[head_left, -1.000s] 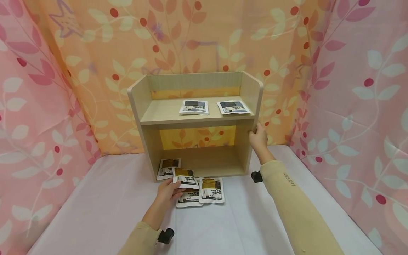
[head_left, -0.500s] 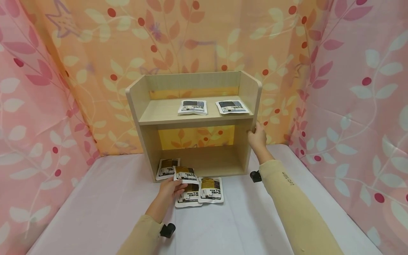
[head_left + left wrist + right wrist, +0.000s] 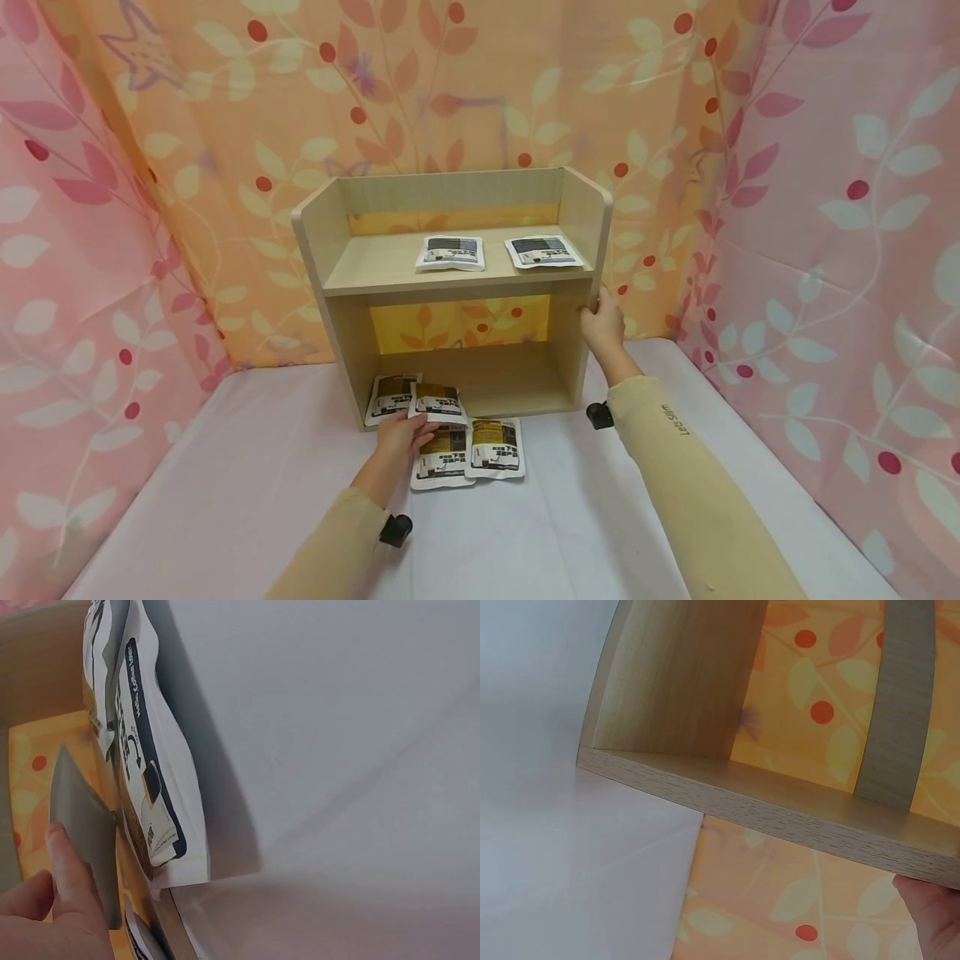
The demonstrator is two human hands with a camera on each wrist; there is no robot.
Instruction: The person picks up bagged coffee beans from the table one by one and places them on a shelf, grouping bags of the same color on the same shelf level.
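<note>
My left hand (image 3: 401, 437) pinches a flat white pouch (image 3: 437, 403) with a brown-gold label at the front edge of the shelf's lower board. In the left wrist view, fingers (image 3: 69, 862) lie against the held pouch's (image 3: 86, 832) grey-looking side. Just left of it, another brown-labelled pouch (image 3: 392, 395) lies in the lower left corner. Two more, a left pouch (image 3: 441, 458) and a right pouch (image 3: 496, 448), overlap on the table before the shelf. My right hand (image 3: 606, 327) grips the right side panel of the wooden shelf (image 3: 461, 287); its fingers (image 3: 930, 904) touch the panel's outer face.
Two blue-grey-labelled pouches, one left (image 3: 451, 252) and one right (image 3: 543, 251), lie on the upper board. White cloth covers the table (image 3: 517, 533). Patterned curtains (image 3: 450, 83) stand behind and at both sides. Wrist cameras are strapped to both forearms.
My left hand has moved forward with its pouch, from over the table pouches to the lower board's edge. The right hand keeps its hold on the panel. The head view has shifted slightly.
</note>
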